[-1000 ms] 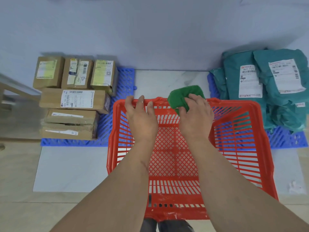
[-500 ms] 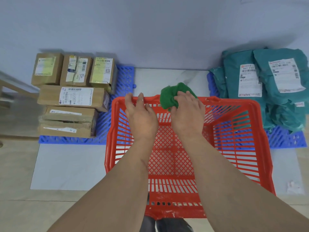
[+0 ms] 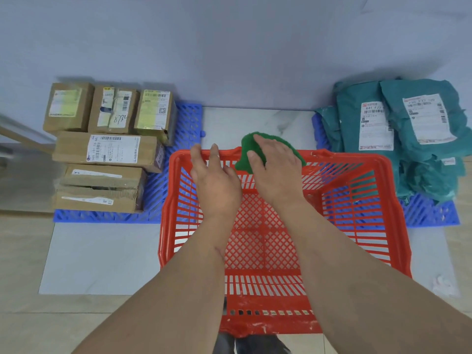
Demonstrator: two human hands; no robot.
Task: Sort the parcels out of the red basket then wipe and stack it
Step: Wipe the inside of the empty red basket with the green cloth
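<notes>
One cardboard box (image 3: 113,111) bears handwritten "8732". The left hand (image 3: 213,180) curls over the red basket (image 3: 357,195) far rim, gripping it; the right hand (image 3: 274,167) presses a green cloth (image 3: 249,145) flat there.

- Two blue slatted pallets: left blue pallet (image 3: 176,185) and right blue pallet (image 3: 431,213), well apart on the floor.
- Pale marble-look floor panel (image 3: 102,261) between and in front of them, with a grey vein near the far edge.
- Beige floor tiles (image 3: 25,328) around that panel.
- Plain grey-lilac wall (image 3: 229,47) behind everything.
- Small white scrap (image 3: 443,284) lying low on the right.
</notes>
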